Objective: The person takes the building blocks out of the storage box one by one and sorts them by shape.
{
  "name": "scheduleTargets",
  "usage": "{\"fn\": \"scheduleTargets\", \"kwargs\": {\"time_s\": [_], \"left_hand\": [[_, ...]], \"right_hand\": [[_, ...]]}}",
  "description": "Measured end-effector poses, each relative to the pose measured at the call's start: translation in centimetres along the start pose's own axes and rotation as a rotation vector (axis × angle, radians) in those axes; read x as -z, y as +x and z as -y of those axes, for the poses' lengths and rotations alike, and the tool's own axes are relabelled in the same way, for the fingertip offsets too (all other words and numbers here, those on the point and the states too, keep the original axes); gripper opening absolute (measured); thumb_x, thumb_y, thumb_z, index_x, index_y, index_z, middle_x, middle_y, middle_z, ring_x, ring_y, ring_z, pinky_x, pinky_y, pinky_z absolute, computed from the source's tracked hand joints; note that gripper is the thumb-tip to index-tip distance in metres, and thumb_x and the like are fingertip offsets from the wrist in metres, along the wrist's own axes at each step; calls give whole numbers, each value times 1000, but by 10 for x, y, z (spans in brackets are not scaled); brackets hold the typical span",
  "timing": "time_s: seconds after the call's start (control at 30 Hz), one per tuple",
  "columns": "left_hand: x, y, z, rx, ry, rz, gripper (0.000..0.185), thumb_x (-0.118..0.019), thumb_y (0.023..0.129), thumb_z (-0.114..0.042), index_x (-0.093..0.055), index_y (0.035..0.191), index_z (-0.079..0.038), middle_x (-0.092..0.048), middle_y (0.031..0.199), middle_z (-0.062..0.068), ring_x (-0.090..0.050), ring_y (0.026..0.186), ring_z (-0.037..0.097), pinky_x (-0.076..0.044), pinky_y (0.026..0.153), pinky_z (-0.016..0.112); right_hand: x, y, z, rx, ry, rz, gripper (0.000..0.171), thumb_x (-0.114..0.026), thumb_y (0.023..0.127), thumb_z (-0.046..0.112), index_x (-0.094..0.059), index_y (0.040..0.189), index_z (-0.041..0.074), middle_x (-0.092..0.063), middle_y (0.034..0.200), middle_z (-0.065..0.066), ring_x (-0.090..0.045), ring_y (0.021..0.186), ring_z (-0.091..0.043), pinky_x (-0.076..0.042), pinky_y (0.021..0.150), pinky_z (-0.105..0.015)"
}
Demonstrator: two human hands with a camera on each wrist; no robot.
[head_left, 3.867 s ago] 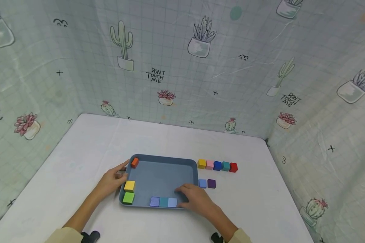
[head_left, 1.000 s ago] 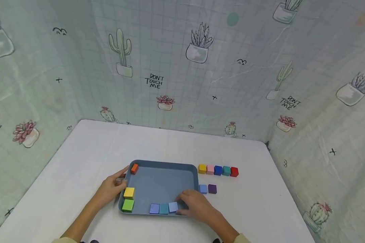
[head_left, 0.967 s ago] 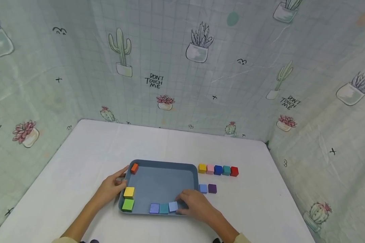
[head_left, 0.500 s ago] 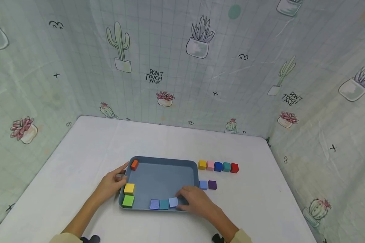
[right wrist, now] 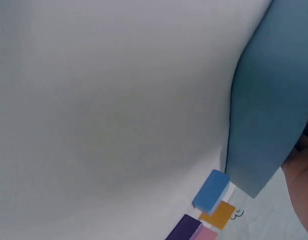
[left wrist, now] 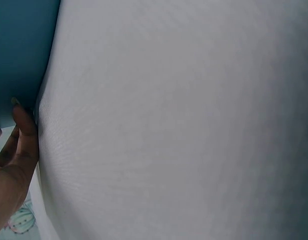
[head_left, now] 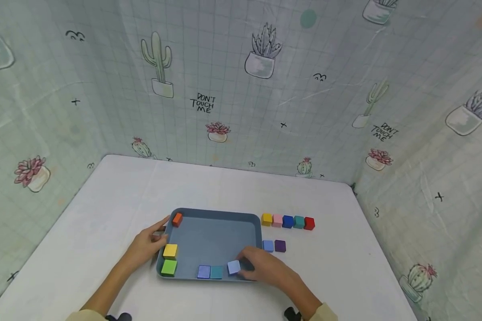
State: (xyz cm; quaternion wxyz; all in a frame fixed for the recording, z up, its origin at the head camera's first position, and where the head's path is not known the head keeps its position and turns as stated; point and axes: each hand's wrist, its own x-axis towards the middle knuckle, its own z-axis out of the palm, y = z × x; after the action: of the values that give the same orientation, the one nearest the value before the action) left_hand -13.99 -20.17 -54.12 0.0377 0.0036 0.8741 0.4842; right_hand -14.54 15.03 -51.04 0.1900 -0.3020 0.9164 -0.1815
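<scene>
A blue-grey tray (head_left: 209, 232) lies on the table, and my left hand (head_left: 144, 245) holds its left side; in the left wrist view a fingertip (left wrist: 16, 102) overlaps the tray's outer wall. Inside the front right corner my right hand (head_left: 265, 266) pinches a pale blue cube (head_left: 234, 267), slightly turned. A lavender block (head_left: 204, 271) and a teal block (head_left: 216, 272) sit side by side to its left along the front wall. Down the left wall are an orange block (head_left: 177, 220), a yellow block (head_left: 170, 251) and a green block (head_left: 169, 267). The right wrist view mostly hides the fingers behind the tray.
Right of the tray, a row on the table holds yellow (head_left: 267, 219), pink (head_left: 277, 220), dark blue (head_left: 288, 221), teal (head_left: 299, 222) and red (head_left: 309, 223) cubes. Nearer lie a blue block (head_left: 268, 245) and a purple block (head_left: 280, 245). A cactus-print cloth (head_left: 225, 67) encloses the table.
The pale blue cube, first flush beside the teal block, has shifted right with my right hand, leaving a gap. My left hand stays at the tray's side.
</scene>
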Motion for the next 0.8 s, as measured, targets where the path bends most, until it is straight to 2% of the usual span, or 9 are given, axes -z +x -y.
{"fn": "scheduleTargets", "kwargs": {"time_s": [0.2,0.4,0.57,0.8], "left_hand": [[0,-1,-1,15,7,-2,59,-57,89,-13,-38,145,-12,-52,126,23,-56,90,23,-46,65,30],[0,-1,-1,10,7,-2,59,-56,89,-13,-38,145,-12,-52,127,23,-57,92,23,-46,65,29],[0,-1,-2,14,5,0,59,-56,89,-13,-38,145,-12,-51,127,23,-56,91,24,-46,64,30],[1,0,-1,6,3,1,59,-56,89,-12,-38,145,-12,-52,127,23,-57,91,23,-46,64,29]], "right_hand": [[11,-8,-1,-6,98,-11,32,-72,83,28,-62,111,18,-58,97,14,-51,83,-2,-46,74,-19],[20,-16,-8,36,148,-87,32,-73,82,24,-60,111,16,-56,88,13,-53,77,-4,-46,66,-18],[25,-21,-19,14,171,-142,33,-73,82,23,-60,111,14,-57,91,9,-53,81,-7,-48,68,-19],[29,-32,-34,-38,177,-174,33,-72,84,24,-59,112,15,-60,100,7,-54,87,-7,-48,75,-21]]}}
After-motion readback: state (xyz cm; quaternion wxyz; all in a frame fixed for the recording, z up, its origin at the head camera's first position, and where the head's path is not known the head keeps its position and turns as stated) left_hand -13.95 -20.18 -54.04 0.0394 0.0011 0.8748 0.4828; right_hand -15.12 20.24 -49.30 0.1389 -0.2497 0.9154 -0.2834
